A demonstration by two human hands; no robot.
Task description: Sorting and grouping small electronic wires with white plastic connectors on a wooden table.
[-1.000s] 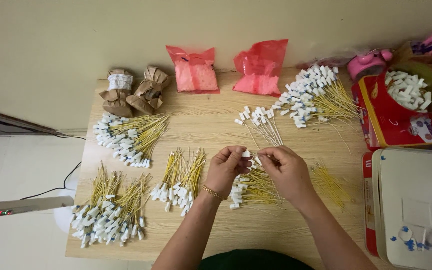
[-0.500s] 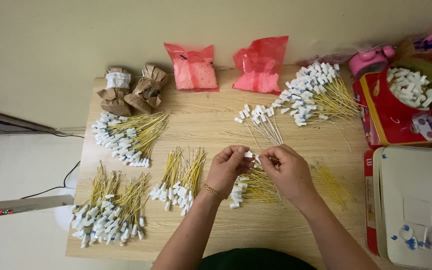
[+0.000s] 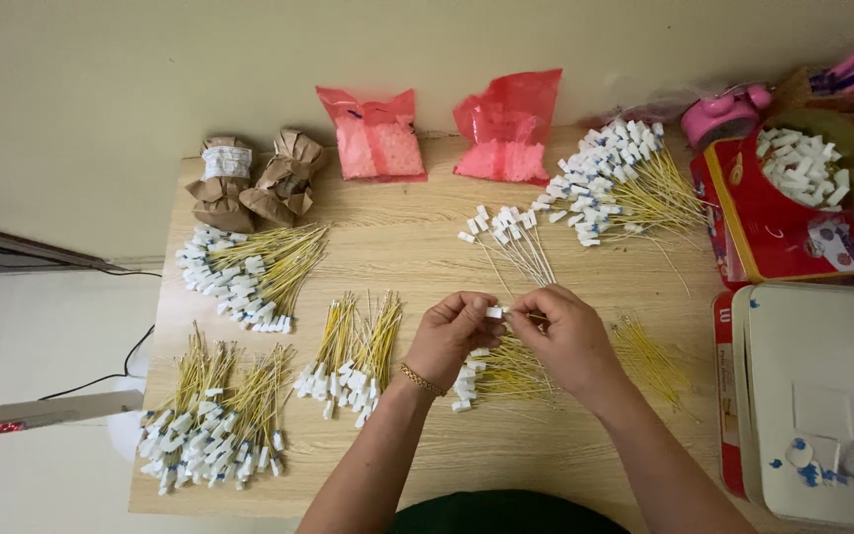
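Observation:
My left hand (image 3: pixel 449 336) and my right hand (image 3: pixel 565 338) meet over the middle of the wooden table (image 3: pixel 407 237). Between the fingertips sits a small white connector (image 3: pixel 493 312); the left hand pinches it while the right holds a thin yellow wire at it. Under both hands lies a loose bundle of yellow wires with white connectors (image 3: pixel 491 374). A gold bracelet circles my left wrist.
Several bundles of connector-tipped yellow wires lie about: far right (image 3: pixel 615 183), centre (image 3: pixel 511 237), left (image 3: pixel 249 272), front left (image 3: pixel 214 425), middle (image 3: pixel 353 351). Bare yellow wires (image 3: pixel 649 358) lie right. Two pink bags (image 3: pixel 378 138), brown paper packets (image 3: pixel 254 183), a red tin of connectors (image 3: pixel 793 198) and a white box (image 3: pixel 822 396) border the table.
The hands stay in the same place over the bundle; only the fingertips have shifted slightly around the white connector.

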